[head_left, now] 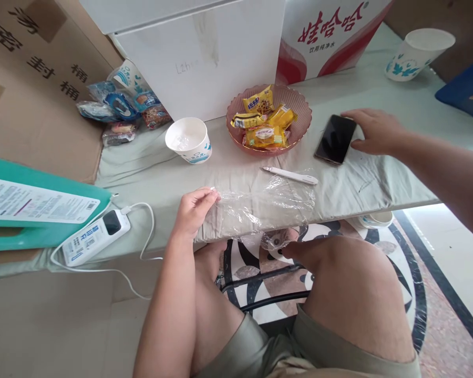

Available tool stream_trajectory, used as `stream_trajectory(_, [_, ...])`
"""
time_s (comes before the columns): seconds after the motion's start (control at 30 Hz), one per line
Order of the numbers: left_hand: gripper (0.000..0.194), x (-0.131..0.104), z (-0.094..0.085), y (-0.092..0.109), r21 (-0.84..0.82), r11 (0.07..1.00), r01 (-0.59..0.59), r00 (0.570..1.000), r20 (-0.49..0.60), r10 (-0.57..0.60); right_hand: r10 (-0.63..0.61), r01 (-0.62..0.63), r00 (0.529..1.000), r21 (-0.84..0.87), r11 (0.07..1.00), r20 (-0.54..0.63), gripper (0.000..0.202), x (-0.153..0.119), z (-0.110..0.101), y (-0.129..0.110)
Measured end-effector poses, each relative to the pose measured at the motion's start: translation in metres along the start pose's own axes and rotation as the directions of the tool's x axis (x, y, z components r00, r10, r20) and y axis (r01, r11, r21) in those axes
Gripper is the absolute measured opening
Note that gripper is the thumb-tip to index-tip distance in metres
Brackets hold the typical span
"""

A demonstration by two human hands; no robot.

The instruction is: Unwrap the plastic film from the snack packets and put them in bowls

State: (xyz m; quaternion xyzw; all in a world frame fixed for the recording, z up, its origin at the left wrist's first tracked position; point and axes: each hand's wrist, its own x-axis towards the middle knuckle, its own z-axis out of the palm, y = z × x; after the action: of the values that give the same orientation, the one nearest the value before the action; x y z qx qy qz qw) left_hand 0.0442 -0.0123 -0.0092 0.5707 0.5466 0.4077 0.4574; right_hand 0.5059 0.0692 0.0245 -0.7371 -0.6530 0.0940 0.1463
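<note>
Clear film (pixel 256 216): thin, see-through and creased, white glints running along its folds; it spreads out on my side of the pink bowl (pixel 301 115), part of it sagging past the table edge, and I can read no print on it
My left hand (pixel 193 210): to the near left of the bowl, thumb and fingertips pinching the film's left end
White device (pixel 96 239): well off to the near left of the bowl, boxy with a dark screen, its blue characters too skewed for me to read, a white cable (pixel 153 210) at its end
Green jug (pixel 43 197): farther left of the bowl, its white label covered in print too small to make out
White cutter (pixel 291 174): slim, dark at the tip, just on the near side of the bowl, by the film's far edge
Phone (pixel 336 139): right of the bowl and a little nearer, screen black
My right hand (pixel 372 131): right of the bowl, thumb set apart from the fingers around the phone's far right corner; whether they grip it I cannot tell
Paper tub (pixel 199 149): left of the bowl, white with blue-green print
Snack packs (pixel 266 134): in the bowl, yellow, one reading 趣多多!
White box (pixel 220 63): behind the bowl to the left, faint handwriting starting "L2h"
Red-and-white carton (pixel 323 47): behind the bowl to the right, marked 娃哈哈 in red, 饮用纯净水 smaller beneath
Brown carton (pixel 35 89): far left of the bowl, bearing 汤, 密封 and 桶 in black
</note>
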Motion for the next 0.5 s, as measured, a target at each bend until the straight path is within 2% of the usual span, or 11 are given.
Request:
stream_trajectory(0.07, [0.026,0.001,0.000,-0.002,0.003,1.000,0.004,1.000,0.000,-0.004,0.097,-0.097,0.995,-0.033,0.995,-0.003,0.072,-0.006,0.001,0.001])
stream_trajectory(0.13, [0.026,0.001,0.000,-0.003,0.000,1.000,0.006,1.000,0.002,-0.006,0.248,-0.248,0.968,-0.006,0.969,0.025,0.070,-0.012,0.006,0.001])
stream_trajectory(0.2, [0.025,0.002,0.001,-0.003,-0.014,1.000,0.002,1.000,0.005,-0.002,0.303,-0.307,0.951,0.046,0.951,0.065,0.070,-0.018,0.013,0.000])
stream_trajectory(0.37, [0.024,0.003,0.003,-0.002,-0.012,1.000,0.002,1.000,0.001,-0.002,0.088,-0.087,0.995,-0.021,0.996,0.045,0.090,-0.027,0.034,0.003])
stream_trajectory(0.5, [0.023,0.003,0.004,-0.001,-0.012,1.000,0.002,1.000,0.000,-0.002,0.050,-0.051,0.998,0.016,0.999,0.049,0.098,-0.030,0.037,-0.002])
